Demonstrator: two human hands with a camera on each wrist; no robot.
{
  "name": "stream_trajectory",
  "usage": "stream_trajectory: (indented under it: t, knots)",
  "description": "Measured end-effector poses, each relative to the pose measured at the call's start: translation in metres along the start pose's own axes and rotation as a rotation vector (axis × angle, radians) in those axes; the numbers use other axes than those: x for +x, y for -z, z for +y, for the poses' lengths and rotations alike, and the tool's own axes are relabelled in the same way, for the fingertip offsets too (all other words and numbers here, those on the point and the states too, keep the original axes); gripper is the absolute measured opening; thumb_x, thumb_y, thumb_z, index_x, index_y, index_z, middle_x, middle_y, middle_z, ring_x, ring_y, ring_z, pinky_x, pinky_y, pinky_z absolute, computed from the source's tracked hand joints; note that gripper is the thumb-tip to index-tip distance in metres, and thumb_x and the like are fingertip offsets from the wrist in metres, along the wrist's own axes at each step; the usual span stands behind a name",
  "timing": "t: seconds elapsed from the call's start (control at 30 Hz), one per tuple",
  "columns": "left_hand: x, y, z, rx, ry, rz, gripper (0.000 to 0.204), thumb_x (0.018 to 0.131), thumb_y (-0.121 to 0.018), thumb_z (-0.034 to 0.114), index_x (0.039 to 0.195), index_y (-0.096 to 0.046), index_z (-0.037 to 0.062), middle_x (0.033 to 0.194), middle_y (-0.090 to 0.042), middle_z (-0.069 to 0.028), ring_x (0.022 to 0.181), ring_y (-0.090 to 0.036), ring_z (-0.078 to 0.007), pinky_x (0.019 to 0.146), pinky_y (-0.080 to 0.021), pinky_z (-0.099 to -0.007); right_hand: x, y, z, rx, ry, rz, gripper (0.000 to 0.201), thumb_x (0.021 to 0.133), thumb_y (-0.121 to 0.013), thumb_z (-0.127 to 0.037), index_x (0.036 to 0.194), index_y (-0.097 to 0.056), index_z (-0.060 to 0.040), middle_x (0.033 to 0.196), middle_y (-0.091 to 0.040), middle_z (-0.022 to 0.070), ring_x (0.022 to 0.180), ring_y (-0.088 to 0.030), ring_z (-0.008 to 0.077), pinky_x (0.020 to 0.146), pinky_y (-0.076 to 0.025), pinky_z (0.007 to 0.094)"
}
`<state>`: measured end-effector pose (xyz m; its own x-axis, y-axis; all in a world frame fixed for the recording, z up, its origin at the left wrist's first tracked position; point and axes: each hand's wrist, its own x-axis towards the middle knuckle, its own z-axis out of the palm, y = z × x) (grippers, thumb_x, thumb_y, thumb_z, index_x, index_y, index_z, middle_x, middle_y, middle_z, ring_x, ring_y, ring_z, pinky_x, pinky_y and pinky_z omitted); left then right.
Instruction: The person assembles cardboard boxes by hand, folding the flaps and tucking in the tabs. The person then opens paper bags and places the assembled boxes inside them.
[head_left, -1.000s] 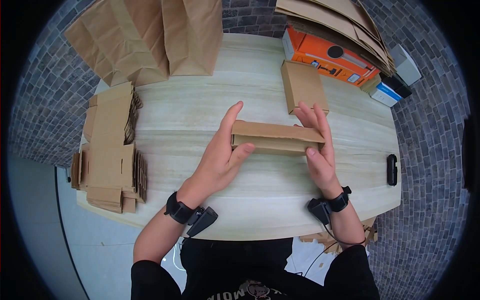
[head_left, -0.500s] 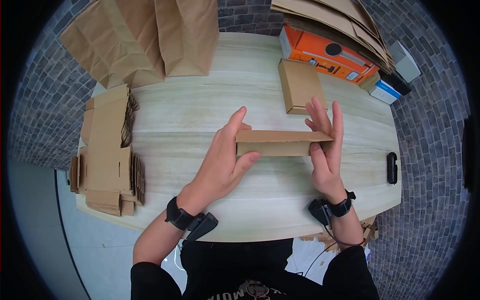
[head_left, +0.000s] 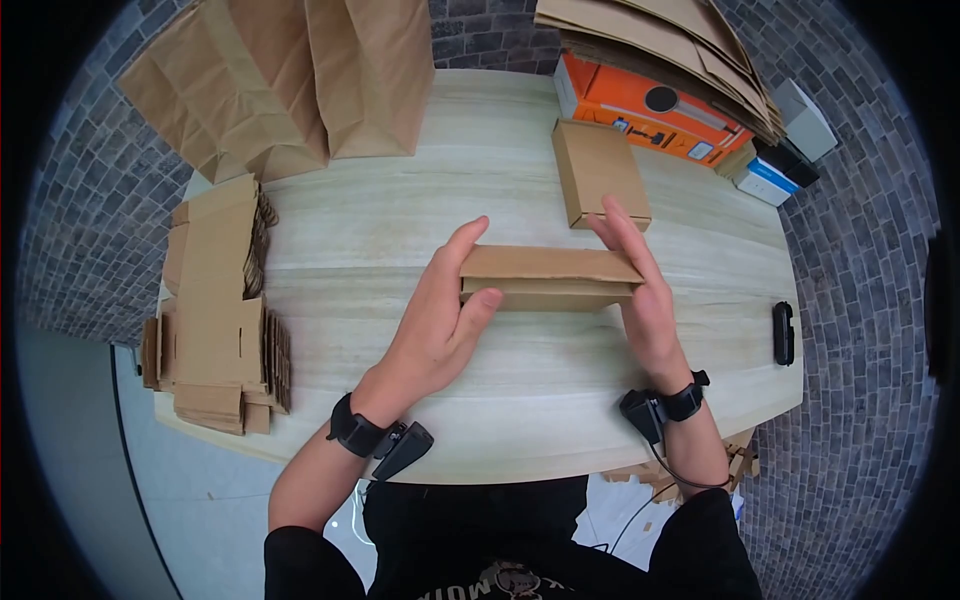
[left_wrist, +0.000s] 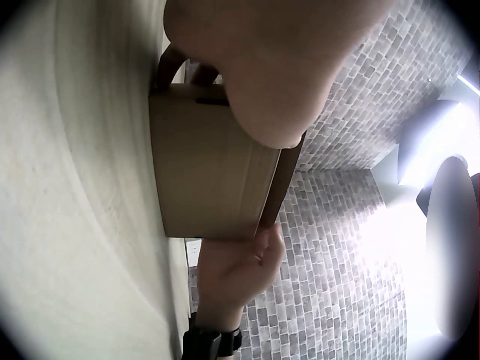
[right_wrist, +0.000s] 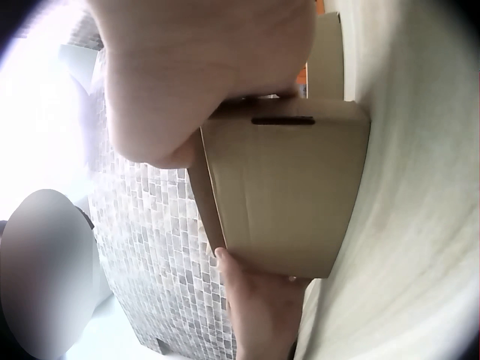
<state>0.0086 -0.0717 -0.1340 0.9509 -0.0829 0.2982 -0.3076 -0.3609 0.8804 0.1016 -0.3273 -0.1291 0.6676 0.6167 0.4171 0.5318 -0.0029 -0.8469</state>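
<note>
A small brown cardboard box [head_left: 552, 264] stands upright on the table between both hands, its lid flap nearly down with a narrow gap along the near edge. My left hand [head_left: 436, 315] grips the left end, thumb over the near edge and fingers reaching behind. At the other end my right hand [head_left: 648, 300] lays its palm and straight fingers along the side. The right wrist view shows the plain face of the box [right_wrist: 289, 195] with a dark slot near one end. In the left wrist view the right hand [left_wrist: 238, 270] touches the far end.
A finished-looking flat carton [head_left: 605, 175] lies beyond the right hand, before an orange box [head_left: 650, 110] topped with cardboard sheets. Flat cardboard blanks [head_left: 215, 310] are stacked at left. Paper bags [head_left: 290, 90] stand behind. A black object [head_left: 783, 334] sits at the right edge.
The box and both hands shifted right, then back left. The lid flap swung forward, then back, so the gap shows again. The right thumb, earlier inside the near edge, is now out of sight.
</note>
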Motion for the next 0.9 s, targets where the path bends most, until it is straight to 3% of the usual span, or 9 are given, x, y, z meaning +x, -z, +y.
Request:
stream_trajectory:
  t: [0.1, 0.27, 0.43, 0.5, 0.6, 0.73, 0.77, 0.83, 0.9]
  knots:
    - [0.001, 0.0, -0.003, 0.053, -0.037, 0.016, 0.053, 0.103, -0.048, 0.021, 0.148, -0.028, 0.0031, 0.13, -0.049, -0.0147, 0.118, -0.05, -0.025, 0.104, -0.039, -0.0353, 0.002, -0.012, 0.001, 0.213, -0.158, 0.065, 0.069, 0.098, -0.043, -0.029, 0.156, -0.017, -0.0038, 0.158, -0.028, 0.017, 0.146, -0.028, 0.029, 0.118, -0.021, 0.0422]
    - [0.006, 0.011, 0.004, 0.188, -0.04, -0.021, 0.048, 0.098, -0.054, 0.008, 0.144, -0.039, 0.0054, 0.133, -0.05, -0.0148, 0.122, -0.051, -0.0257, 0.103, -0.042, -0.0374, 0.005, -0.022, -0.005, 0.412, -0.204, 0.174, 0.068, 0.1, -0.044, -0.031, 0.156, -0.018, -0.004, 0.155, -0.032, 0.0188, 0.143, -0.033, 0.0292, 0.117, -0.022, 0.0416]
    - [0.007, 0.009, 0.0, -0.235, 0.134, 0.084, 0.052, 0.089, -0.06, -0.008, 0.137, -0.046, 0.0049, 0.135, -0.051, -0.0122, 0.123, -0.052, -0.0232, 0.1, -0.048, -0.0367, 0.002, -0.01, 0.015, 0.416, -0.275, 0.045, 0.07, 0.098, -0.052, -0.033, 0.154, -0.02, -0.0051, 0.155, -0.033, 0.0184, 0.142, -0.034, 0.0295, 0.116, -0.026, 0.041]
    - [0.006, 0.014, -0.007, -0.182, 0.117, 0.067, 0.053, 0.088, -0.06, -0.009, 0.138, -0.045, 0.0048, 0.137, -0.051, -0.011, 0.125, -0.051, -0.0238, 0.101, -0.048, -0.0368, 0.001, -0.011, 0.002, 0.173, -0.194, -0.003, 0.075, 0.091, -0.065, -0.022, 0.152, -0.024, -0.0061, 0.153, -0.036, 0.0181, 0.141, -0.036, 0.0269, 0.114, -0.03, 0.0386]
    - [0.006, 0.024, -0.012, -0.086, 0.039, 0.04, 0.057, 0.087, -0.059, -0.011, 0.14, -0.044, 0.0047, 0.142, -0.049, -0.0098, 0.131, -0.048, -0.0249, 0.103, -0.046, -0.0368, 0.002, -0.015, -0.005, -0.058, -0.193, 0.046, 0.082, 0.083, -0.072, -0.007, 0.151, -0.027, -0.0065, 0.149, -0.041, 0.0175, 0.138, -0.039, 0.0249, 0.113, -0.032, 0.0373]
    - [0.006, 0.025, -0.006, -0.085, -0.029, 0.021, 0.062, 0.088, -0.058, -0.008, 0.146, -0.039, 0.0063, 0.153, -0.039, -0.0098, 0.14, -0.04, -0.0259, 0.107, -0.043, -0.0394, 0.001, -0.012, -0.004, -0.074, -0.198, 0.073, 0.079, 0.078, -0.072, 0.002, 0.147, -0.035, -0.0083, 0.146, -0.044, 0.0161, 0.135, -0.043, 0.0276, 0.112, -0.034, 0.0384]
    - [0.007, 0.024, -0.003, -0.082, -0.035, 0.011, 0.062, 0.088, -0.058, -0.008, 0.146, -0.039, 0.0063, 0.153, -0.039, -0.0098, 0.14, -0.04, -0.0259, 0.107, -0.043, -0.0394, 0.001, -0.01, 0.002, -0.147, -0.103, 0.074, 0.073, 0.077, -0.072, 0.002, 0.142, -0.041, -0.0082, 0.144, -0.045, 0.0155, 0.133, -0.045, 0.0298, 0.111, -0.035, 0.0395]
    - [0.008, 0.024, 0.001, -0.47, 0.088, 0.052, 0.061, 0.092, -0.057, 0.006, 0.149, -0.036, 0.0088, 0.157, -0.031, -0.012, 0.141, -0.038, -0.0259, 0.108, -0.042, -0.0417, 0.003, -0.007, 0.006, -0.22, -0.005, 0.082, 0.068, 0.076, -0.072, 0.003, 0.138, -0.046, -0.0081, 0.142, -0.047, 0.0149, 0.132, -0.046, 0.032, 0.11, -0.036, 0.0406]
    - [0.008, 0.027, 0.0, -0.658, 0.124, 0.036, 0.062, 0.095, -0.057, 0.016, 0.151, -0.031, 0.0101, 0.156, -0.032, -0.0126, 0.141, -0.038, -0.026, 0.109, -0.041, -0.0446, 0.005, -0.006, 0.006, -0.389, 0.136, 0.079, 0.06, 0.073, -0.071, 0.006, 0.129, -0.054, -0.0076, 0.14, -0.049, 0.0146, 0.131, -0.046, 0.0357, 0.109, -0.038, 0.0432]
